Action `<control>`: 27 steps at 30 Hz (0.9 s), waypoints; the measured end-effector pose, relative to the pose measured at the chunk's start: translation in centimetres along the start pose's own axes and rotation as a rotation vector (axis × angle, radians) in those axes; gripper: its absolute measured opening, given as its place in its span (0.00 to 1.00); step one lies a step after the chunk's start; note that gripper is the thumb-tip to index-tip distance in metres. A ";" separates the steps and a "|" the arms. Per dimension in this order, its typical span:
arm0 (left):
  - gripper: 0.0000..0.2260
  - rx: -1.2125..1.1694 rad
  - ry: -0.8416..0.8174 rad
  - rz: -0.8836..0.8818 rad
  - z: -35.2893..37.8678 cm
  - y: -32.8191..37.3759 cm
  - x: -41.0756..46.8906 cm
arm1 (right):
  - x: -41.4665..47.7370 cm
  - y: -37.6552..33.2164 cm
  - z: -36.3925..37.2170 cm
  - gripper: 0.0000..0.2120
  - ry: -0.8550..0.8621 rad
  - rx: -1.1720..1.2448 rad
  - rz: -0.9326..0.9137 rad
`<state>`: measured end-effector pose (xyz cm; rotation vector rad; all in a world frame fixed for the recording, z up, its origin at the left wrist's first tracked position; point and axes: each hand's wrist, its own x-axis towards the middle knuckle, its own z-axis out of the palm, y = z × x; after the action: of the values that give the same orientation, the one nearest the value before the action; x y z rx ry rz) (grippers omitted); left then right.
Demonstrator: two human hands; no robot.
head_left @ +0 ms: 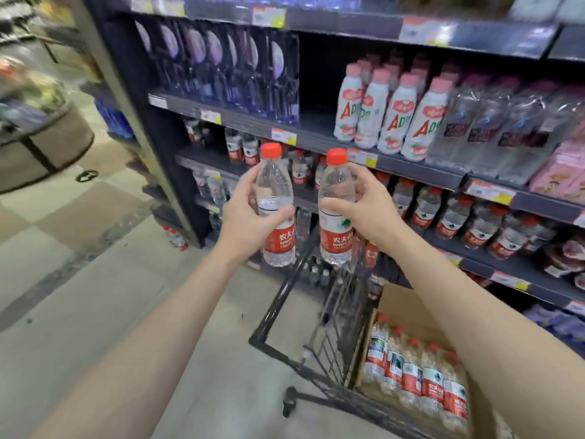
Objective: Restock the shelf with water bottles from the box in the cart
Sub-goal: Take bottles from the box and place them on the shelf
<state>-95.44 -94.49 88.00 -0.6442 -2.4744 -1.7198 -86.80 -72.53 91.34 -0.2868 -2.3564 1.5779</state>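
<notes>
A: Take the cart as the landmark; where are the hands?

B: Both are raised above its front end, in front of the shelf; the left hand has its grip wrapped round the middle of a left water bottle, thumb across the clear part just above the red label; the right hand has its grip closed the same way on a right water bottle.

A: How do the two bottles stand?

B: Upright, red caps on top, side by side with a narrow gap between them; neither touches the shelf.

A: And the stock they belong to?

B: A cardboard box sits inside the cart, on the shelf side; its flaps are open and a row of boxed bottles with red caps and red labels stands in it.

A: What lies beyond the cart on the shelf?

B: Rows of shelved water bottles with the same red caps, on the tier level with the hands; the tier above that carries white drink bottles with pink caps, and clear wrapped packs just beside them; there is an open gap to the left of the white ones.

A: And away from the shelf?

B: Pale tiled floor; the rest is too blurred to tell.
</notes>
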 end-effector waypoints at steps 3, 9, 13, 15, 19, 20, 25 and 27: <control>0.38 0.039 0.012 0.055 -8.5 -0.2 0.9 | 0.8 -4.9 5.9 0.29 -0.010 0.038 -0.045; 0.39 0.042 0.085 0.063 -23.9 -2.5 2.1 | 3.2 -13.0 18.5 0.28 -0.080 0.094 -0.074; 0.39 0.065 0.128 0.032 -32.5 -3.9 2.8 | 5.1 -17.9 26.1 0.25 -0.126 0.083 -0.132; 0.36 0.073 0.168 0.034 -36.1 -4.9 3.2 | 6.1 -19.9 29.6 0.24 -0.162 0.086 -0.147; 0.36 0.052 0.230 -0.002 -41.7 -7.9 4.7 | 8.9 -22.4 36.3 0.23 -0.215 0.119 -0.140; 0.36 0.044 0.242 -0.011 -42.8 -8.8 5.3 | 9.8 -22.7 37.8 0.23 -0.224 0.126 -0.138; 0.40 0.088 0.276 -0.022 -47.7 -14.3 9.9 | 16.2 -23.5 45.9 0.23 -0.279 0.117 -0.156; 0.40 0.102 0.284 -0.030 -49.4 -16.6 12.8 | 19.7 -23.9 49.1 0.26 -0.290 0.115 -0.171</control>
<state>-122.30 -140.28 95.49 -0.3285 -2.3636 -1.5569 -122.39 -117.84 98.35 0.1767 -2.4064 1.7615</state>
